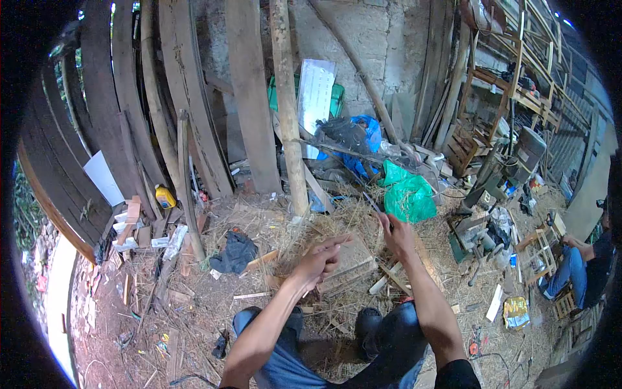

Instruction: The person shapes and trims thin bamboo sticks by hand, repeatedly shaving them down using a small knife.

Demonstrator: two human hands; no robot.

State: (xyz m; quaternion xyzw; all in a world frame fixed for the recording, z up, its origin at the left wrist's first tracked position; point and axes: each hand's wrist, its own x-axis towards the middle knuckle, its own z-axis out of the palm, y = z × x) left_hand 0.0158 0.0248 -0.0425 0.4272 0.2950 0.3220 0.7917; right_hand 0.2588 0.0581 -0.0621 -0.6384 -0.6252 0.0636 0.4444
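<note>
My right hand [397, 238] is closed round the handle of a knife [372, 203], whose thin blade points up and to the left. To its left is my left hand [319, 262], with the index finger stretched toward the right and the other fingers curled. Whatever its curled fingers hold, if anything, is hidden. The two hands are apart. Below and between them a wooden block [350, 264] lies on the straw-covered ground in front of my knees.
Planks [249, 97] and a pole [288, 110] lean against the wall ahead. A green plastic bag [409, 194] lies beyond my right hand, a black cloth [234, 252] to the left. Another person [581, 259] sits at the far right. Wood scraps litter the ground.
</note>
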